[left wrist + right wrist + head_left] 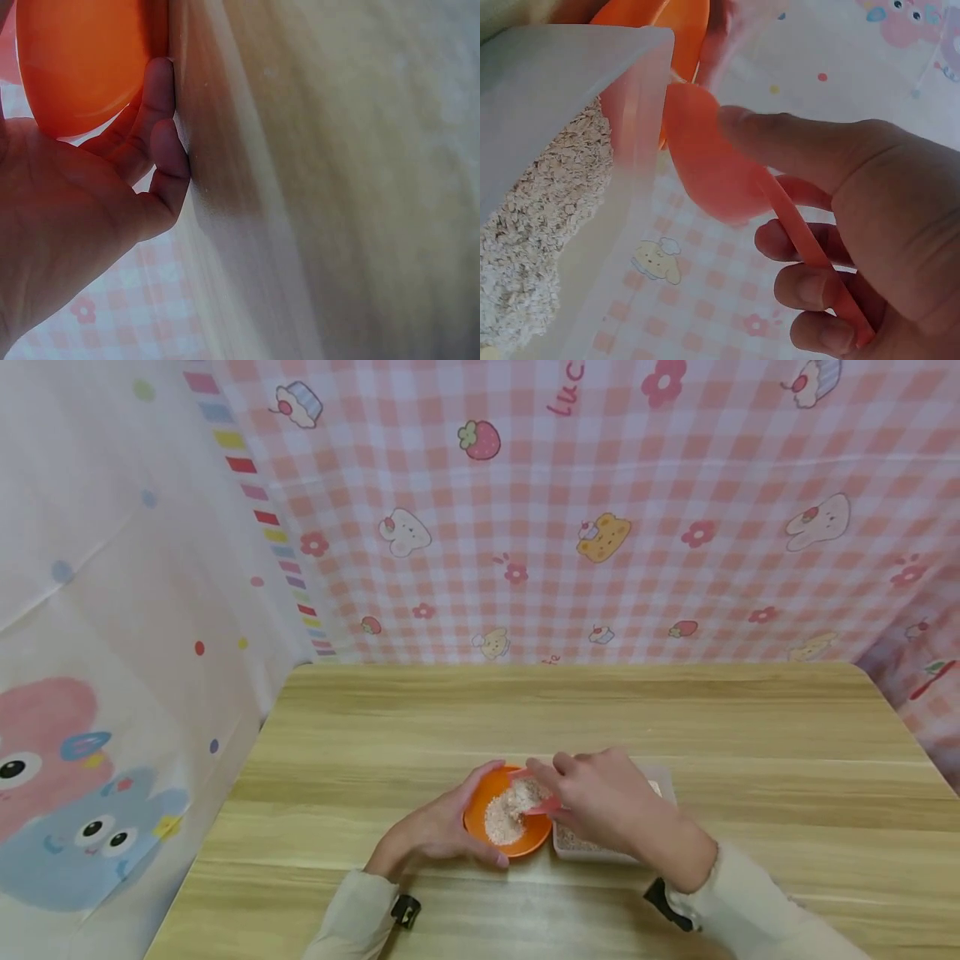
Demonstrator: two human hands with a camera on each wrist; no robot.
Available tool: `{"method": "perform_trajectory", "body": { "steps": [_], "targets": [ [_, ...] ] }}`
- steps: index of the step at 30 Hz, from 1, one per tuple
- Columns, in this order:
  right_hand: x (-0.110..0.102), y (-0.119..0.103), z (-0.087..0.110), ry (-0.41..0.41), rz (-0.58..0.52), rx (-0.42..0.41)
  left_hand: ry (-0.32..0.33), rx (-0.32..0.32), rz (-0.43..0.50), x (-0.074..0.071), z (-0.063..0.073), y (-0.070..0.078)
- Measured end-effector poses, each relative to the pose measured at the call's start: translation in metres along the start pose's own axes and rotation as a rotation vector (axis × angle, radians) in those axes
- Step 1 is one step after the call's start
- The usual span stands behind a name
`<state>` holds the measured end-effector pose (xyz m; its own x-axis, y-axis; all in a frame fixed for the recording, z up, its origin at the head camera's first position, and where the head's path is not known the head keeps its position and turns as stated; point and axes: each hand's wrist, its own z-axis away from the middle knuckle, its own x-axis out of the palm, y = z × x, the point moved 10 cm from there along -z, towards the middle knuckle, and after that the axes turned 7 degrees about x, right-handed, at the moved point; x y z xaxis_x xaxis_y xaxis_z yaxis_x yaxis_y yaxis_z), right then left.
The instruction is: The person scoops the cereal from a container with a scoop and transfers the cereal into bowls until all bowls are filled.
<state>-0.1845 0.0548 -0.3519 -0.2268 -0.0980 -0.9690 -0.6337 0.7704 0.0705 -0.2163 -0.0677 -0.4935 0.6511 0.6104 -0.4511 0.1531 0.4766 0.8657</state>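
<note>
An orange bowl [534,843] on the table holds pale oat flakes [501,823]. My left hand [438,827] holds the bowl from its left side, thumb at the near edge and fingers round the far edge. In the left wrist view some fingers [166,161] of that hand rest low, against the tabletop. With my right hand [611,797] I grip a coral-pink scoop [720,169] by its handle, fingers curled round it and thumb near the scoop's head. The scoop is tipped over the bowl, oats at its mouth.
Right beside the bowl stands a translucent plastic box [596,857], partly under my right forearm, with more oat flakes [532,240] inside. The wooden table [360,718] meets a pink checked cloth [525,485] at the back and a white printed cloth [135,610] at left.
</note>
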Motion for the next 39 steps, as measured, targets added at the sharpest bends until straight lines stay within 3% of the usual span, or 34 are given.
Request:
{"method": "perform_trajectory", "body": {
  "steps": [8,16,30,39],
  "targets": [
    [-0.011,-0.014,0.001,0.145,0.116,-0.075,0.008,0.011,0.000,-0.001,0.001,0.001],
    [-0.013,-0.022,0.006,0.157,0.188,-0.125,0.007,0.019,-0.014,-0.002,0.001,0.004],
    [-0.030,0.006,0.021,0.230,0.028,-0.018,0.013,0.019,0.068,0.001,0.001,0.002],
    [-0.045,0.034,0.044,0.292,-0.028,0.036,0.014,0.032,0.052,-0.001,0.001,0.002]
  ]
}}
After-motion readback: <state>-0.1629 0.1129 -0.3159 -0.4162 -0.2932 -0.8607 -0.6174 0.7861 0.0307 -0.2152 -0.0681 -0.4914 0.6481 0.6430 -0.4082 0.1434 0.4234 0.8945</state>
